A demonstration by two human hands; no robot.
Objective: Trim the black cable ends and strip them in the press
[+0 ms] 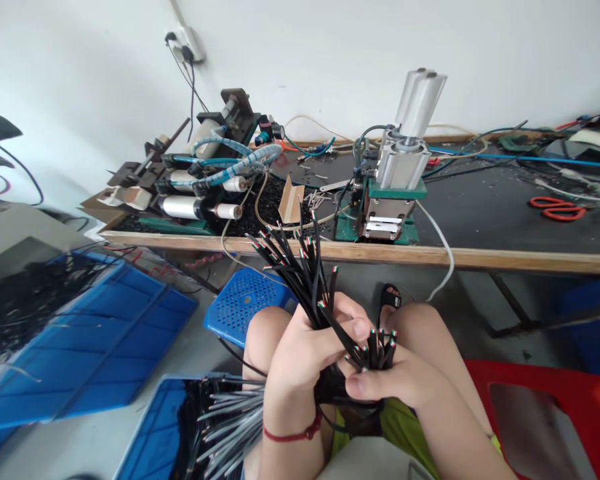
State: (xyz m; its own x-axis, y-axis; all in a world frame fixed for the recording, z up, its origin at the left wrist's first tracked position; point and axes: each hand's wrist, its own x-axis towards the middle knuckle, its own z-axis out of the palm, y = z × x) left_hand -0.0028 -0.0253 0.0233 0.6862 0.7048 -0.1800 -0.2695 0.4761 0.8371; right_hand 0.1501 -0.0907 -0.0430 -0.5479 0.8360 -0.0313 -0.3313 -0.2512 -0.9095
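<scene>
My left hand (325, 333) is closed round a thick bundle of black cables (305, 280) whose cut ends fan upward, showing small red, green and white cores. In my right hand (400, 380) is a smaller bunch of black cables (377, 347), its ends held close together just right of the left hand. One cable slants from the left bundle toward the right bunch, near my left thumb. Both hands are above my lap, and the lower lengths of the cables are mostly hidden by my hands and arms.
Ahead is a workbench (480, 257) with a pneumatic press (403, 160), a machine with white cylinders (195, 180) and red-handled scissors (557, 208). A blue stool (245, 303) stands below. Blue bins (145, 327) and grey-sheathed cables (235, 420) lie left; a red chair (570, 393) is right.
</scene>
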